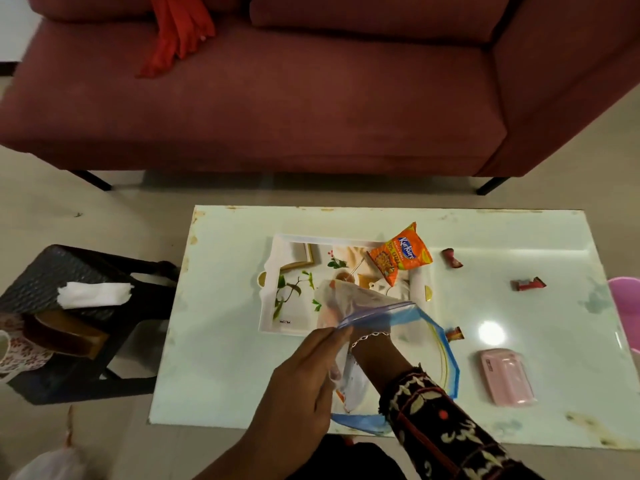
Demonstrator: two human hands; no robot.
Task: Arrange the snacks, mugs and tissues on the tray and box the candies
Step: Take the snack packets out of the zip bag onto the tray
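Observation:
A clear zip bag [420, 336] with a blue rim is held above the white table [221, 358]. My left hand [298, 382] pinches its rim. My right hand [341, 296] reaches inside the bag, seen dimly through the plastic; what it holds cannot be told. Beneath lies a printed tray [294, 292], with an orange snack packet [401, 254] on its far right corner. Three wrapped candies lie to the right: one [452, 258], another [528, 284], a third [454, 334] beside the bag. A pink box [507, 375] sits at the near right.
A dark stool [69, 271] on the left carries white tissues [93, 294], a brown holder [62, 336] and a floral mug [17, 351]. A maroon sofa [277, 98] stands beyond the table, red cloth [176, 32] on it. A pink object [627, 306] is at the right edge.

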